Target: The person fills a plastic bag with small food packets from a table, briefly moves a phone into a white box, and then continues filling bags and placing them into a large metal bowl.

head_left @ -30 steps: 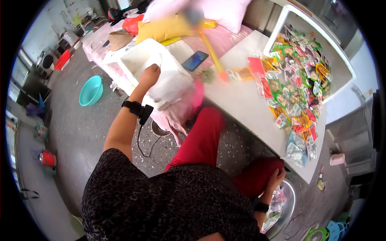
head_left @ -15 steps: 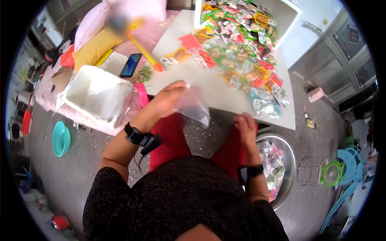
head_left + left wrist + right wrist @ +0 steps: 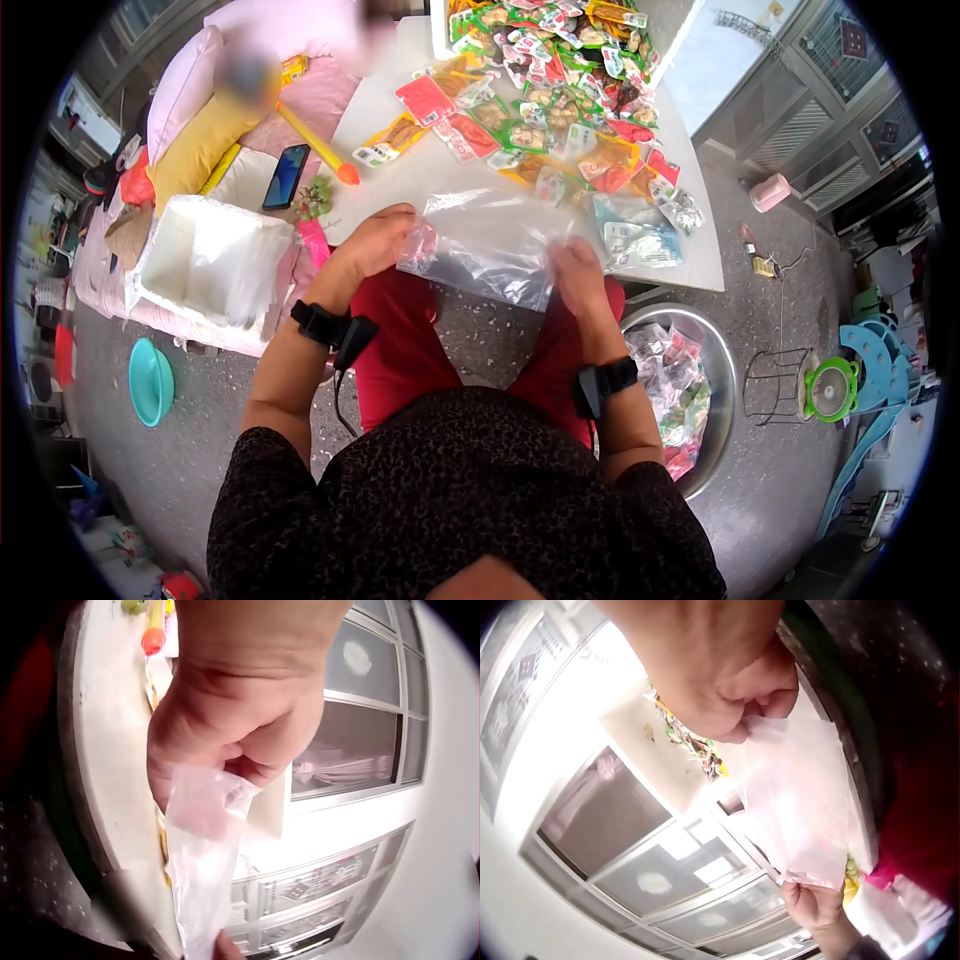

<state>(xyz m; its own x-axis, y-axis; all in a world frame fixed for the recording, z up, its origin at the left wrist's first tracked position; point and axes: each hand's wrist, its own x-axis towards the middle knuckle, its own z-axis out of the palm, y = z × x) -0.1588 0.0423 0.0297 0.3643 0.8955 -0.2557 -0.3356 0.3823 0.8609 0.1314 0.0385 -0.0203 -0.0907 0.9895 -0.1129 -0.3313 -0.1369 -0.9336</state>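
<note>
A clear plastic bag (image 3: 490,245) is stretched between both hands over the near table edge, above the lap. My left hand (image 3: 382,240) pinches one end of it; in the left wrist view the bag (image 3: 202,847) hangs from the curled fingers. The other end is pinched by my right hand (image 3: 580,275), and the right wrist view shows that hand (image 3: 735,690) with thumb and fingers closed on the film (image 3: 802,795). Just beyond the bag, small food packets (image 3: 540,130) in green, red and yellow wrappers lie on the white table (image 3: 690,270).
A white foam box (image 3: 210,250) lined with film sits on the bed at left, near a phone (image 3: 286,177) and a yellow stick (image 3: 315,142). By the right knee stands a metal basin (image 3: 722,390) of packets. A white bin (image 3: 670,50) lies tipped behind the packets.
The left hand has come from the foam box to the table edge, bringing the bag. The right hand has risen from the knee and taken hold of the bag's other end.
</note>
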